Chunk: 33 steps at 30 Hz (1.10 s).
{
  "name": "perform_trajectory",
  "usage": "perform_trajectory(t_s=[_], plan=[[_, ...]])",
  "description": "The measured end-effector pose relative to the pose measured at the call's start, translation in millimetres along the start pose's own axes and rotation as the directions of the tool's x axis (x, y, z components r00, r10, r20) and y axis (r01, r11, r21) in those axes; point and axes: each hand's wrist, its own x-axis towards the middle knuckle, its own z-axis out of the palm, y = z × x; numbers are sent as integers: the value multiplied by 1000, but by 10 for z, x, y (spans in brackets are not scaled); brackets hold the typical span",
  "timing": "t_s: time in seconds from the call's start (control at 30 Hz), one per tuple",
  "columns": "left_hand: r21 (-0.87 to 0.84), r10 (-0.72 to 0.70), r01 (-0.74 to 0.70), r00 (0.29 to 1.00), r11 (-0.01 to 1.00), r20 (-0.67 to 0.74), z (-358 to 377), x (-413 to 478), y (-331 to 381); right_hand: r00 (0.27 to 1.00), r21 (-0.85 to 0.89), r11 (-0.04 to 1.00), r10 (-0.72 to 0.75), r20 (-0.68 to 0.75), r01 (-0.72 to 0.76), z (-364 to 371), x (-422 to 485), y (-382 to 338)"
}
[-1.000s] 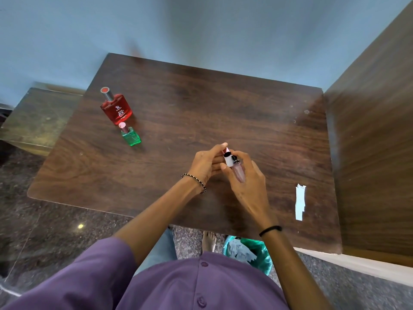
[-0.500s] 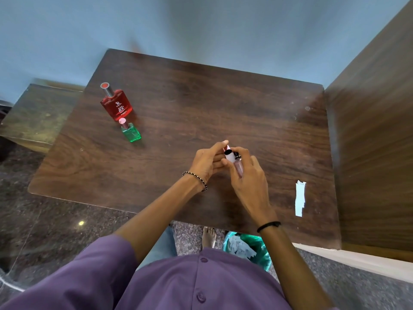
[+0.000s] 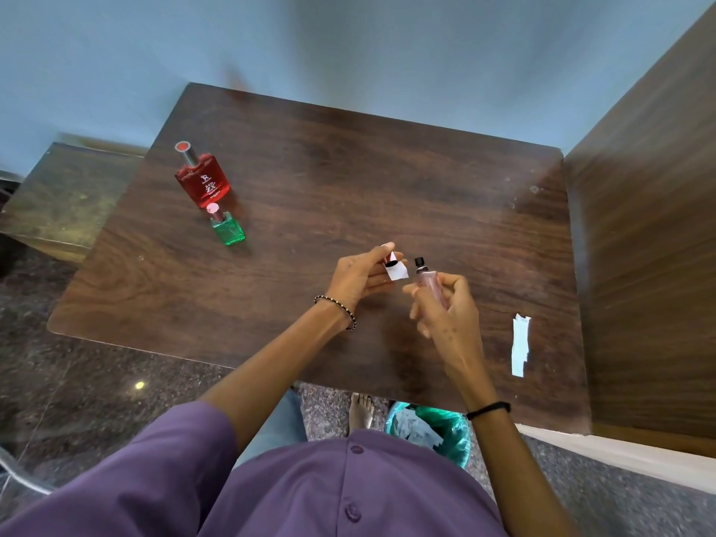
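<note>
Beside its cap [image 3: 389, 258], the slim pink vial [image 3: 432, 286] bares a black nozzle [image 3: 419, 261].

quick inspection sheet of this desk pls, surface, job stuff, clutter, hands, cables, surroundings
surface: dark wooden table, a few small marks near its far right corner
job's things: small pink bottle with its black neck bare; its cap off and apart from it, white scrap of paper just below the cap
clutter: red bottle and green bottle upright, close together, far left; paper strip lying flat at the right
hands: left hand pinches the cap; right hand grips the pink bottle
cables: nothing seen
surroundings: blue wall behind, wooden panel at the right, green bin with paper scraps under the table
</note>
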Motion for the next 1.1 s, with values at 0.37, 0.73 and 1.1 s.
perform_trajectory(t_s=[0.37,0.73,1.1], plan=[[21,53,-54,997,998,57,25,-28,50,996,-167,984,-54,77,66,75,34,-133],[44,77,-81,994,996,76,21,-61,112,986,147,989,-39,160,15,79,27,-120],[72,97,-102,993,992,66,99,14,142,981,252,964,37,192,-86,38,195,6]])
